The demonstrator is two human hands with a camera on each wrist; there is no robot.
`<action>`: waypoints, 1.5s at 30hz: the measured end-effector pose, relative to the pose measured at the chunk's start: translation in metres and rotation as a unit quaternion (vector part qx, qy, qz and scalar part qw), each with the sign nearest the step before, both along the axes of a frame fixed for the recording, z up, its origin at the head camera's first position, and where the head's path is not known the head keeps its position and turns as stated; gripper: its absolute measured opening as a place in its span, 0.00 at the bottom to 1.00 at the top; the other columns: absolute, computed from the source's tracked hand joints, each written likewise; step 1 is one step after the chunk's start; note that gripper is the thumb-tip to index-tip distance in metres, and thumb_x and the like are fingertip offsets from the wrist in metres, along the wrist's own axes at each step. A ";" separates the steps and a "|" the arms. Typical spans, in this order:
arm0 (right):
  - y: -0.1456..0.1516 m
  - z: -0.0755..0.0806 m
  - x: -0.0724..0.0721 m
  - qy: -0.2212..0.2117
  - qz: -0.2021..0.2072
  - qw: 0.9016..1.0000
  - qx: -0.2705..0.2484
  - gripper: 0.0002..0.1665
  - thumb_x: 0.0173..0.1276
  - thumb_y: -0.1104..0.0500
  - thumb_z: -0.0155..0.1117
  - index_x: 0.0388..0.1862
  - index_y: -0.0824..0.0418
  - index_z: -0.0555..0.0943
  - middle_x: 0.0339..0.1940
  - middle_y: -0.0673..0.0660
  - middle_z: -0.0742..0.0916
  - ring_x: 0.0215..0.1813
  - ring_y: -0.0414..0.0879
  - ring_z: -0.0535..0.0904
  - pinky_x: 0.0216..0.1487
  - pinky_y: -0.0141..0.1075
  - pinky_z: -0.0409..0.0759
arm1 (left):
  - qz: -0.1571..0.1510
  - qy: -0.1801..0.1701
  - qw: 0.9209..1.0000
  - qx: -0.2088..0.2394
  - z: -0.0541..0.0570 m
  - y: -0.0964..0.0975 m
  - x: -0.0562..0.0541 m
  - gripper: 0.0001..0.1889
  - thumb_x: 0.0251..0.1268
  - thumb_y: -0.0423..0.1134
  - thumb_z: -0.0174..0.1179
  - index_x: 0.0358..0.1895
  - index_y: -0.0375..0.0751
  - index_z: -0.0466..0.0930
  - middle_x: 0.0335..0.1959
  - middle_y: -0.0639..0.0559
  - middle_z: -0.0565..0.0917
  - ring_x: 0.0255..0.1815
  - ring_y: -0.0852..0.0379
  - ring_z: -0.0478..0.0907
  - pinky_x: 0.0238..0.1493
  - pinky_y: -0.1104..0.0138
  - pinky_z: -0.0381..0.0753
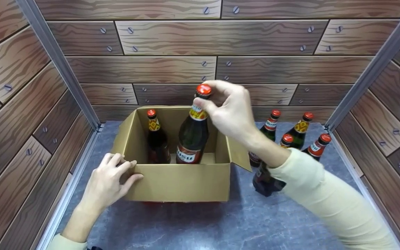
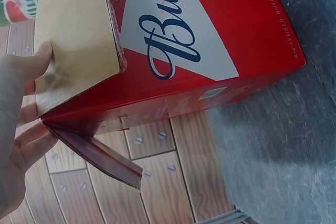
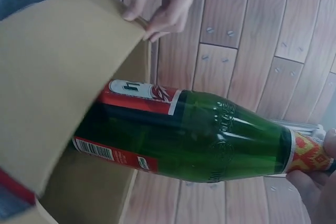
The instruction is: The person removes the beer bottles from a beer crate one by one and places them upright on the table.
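My right hand [image 1: 233,111] pinches the neck of a green glass beer bottle [image 1: 193,135] just below its red cap. The bottle is upright, with its lower part inside an open cardboard box [image 1: 179,183]; the front flap hides its base. In the right wrist view the green beer bottle [image 3: 210,135] shows red labels and a patterned neck label. My left hand [image 1: 106,180] grips the front left corner of the box, thumb on the front flap and fingers at the side. Another red-capped bottle [image 1: 157,144] stands in the box's left part.
Several red-capped bottles [image 1: 300,130] stand right of the box, partly behind my right forearm. The box's right flap [image 1: 239,154] folds outward toward them. Wood-patterned walls [image 1: 214,38] enclose the grey surface [image 1: 193,225]. The box's red printed face [image 2: 231,24] shows in the left wrist view.
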State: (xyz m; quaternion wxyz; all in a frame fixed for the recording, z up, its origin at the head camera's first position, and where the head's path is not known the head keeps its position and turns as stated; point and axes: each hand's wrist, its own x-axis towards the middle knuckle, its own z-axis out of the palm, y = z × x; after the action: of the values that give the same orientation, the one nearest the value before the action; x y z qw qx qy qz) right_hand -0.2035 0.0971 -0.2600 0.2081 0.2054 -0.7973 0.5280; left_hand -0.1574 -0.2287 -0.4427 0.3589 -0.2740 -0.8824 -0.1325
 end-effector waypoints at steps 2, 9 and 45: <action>0.005 0.006 0.002 0.006 -0.001 1.000 0.001 0.16 0.63 0.66 0.79 0.50 0.66 0.89 0.43 0.60 0.94 0.40 0.44 0.90 0.42 0.28 0.86 | -0.001 0.002 1.000 0.001 0.000 0.000 0.000 0.19 0.51 0.48 0.83 0.44 0.45 0.91 0.34 0.49 0.79 0.40 0.47 0.77 0.26 0.56 0.84; 0.025 0.027 0.006 0.011 -0.011 1.000 -0.002 0.16 0.62 0.68 0.78 0.49 0.67 0.89 0.42 0.63 0.94 0.36 0.36 0.88 0.41 0.27 0.87 | -0.001 0.009 1.000 -0.002 -0.001 0.000 0.001 0.19 0.51 0.49 0.81 0.43 0.44 0.91 0.34 0.47 0.80 0.40 0.47 0.78 0.24 0.55 0.84; 0.147 0.042 0.041 0.020 -0.057 0.995 -0.078 0.13 0.61 0.73 0.77 0.46 0.70 0.89 0.36 0.51 0.95 0.35 0.40 0.92 0.39 0.27 0.88 | 0.009 0.005 1.000 -0.007 0.000 0.001 -0.001 0.19 0.51 0.49 0.82 0.43 0.45 0.91 0.33 0.49 0.79 0.39 0.48 0.77 0.23 0.58 0.82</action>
State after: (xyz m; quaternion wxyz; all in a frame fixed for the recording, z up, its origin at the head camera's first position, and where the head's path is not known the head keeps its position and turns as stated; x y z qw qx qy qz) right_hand -0.1622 0.2438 -0.2177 0.2691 0.1533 -0.7600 0.5714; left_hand -0.1585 -0.2278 -0.4428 0.3626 -0.2695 -0.8838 -0.1216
